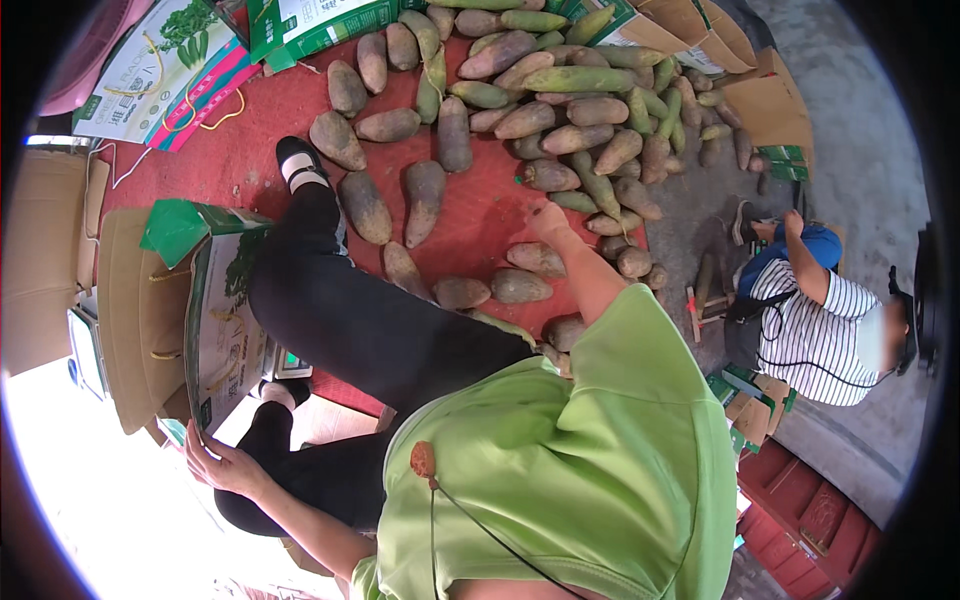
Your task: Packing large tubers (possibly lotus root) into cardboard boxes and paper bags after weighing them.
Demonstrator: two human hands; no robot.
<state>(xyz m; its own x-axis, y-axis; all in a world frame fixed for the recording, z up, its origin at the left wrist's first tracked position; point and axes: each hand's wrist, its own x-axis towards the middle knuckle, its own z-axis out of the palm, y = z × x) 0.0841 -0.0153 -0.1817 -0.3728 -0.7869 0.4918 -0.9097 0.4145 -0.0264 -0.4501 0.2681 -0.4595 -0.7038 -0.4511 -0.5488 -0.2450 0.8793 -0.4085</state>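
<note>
1. On the red mat (265, 110), root vegetables (525, 120) lie loose, thickest far right; a white-and-green carton (222, 325) is left.
2. My left hand (225, 467) touches its near edge; I can't tell how firmly.
3. My right hand (547, 217) reaches among the vegetables, finger closure hidden.
4. Likely selecting; gripping one calls for fingers around its middle.

Lime-green short-sleeved shirt (560, 460), black trousers (345, 310), dark shoes (292, 148), brown pendant (424, 460) on dark cord (476, 523)

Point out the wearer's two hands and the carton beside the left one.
Left hand (224, 466): head view, middle of hand.
Right hand (547, 219): head view, middle of hand.
Carton (222, 335): head view, printed side.
</note>
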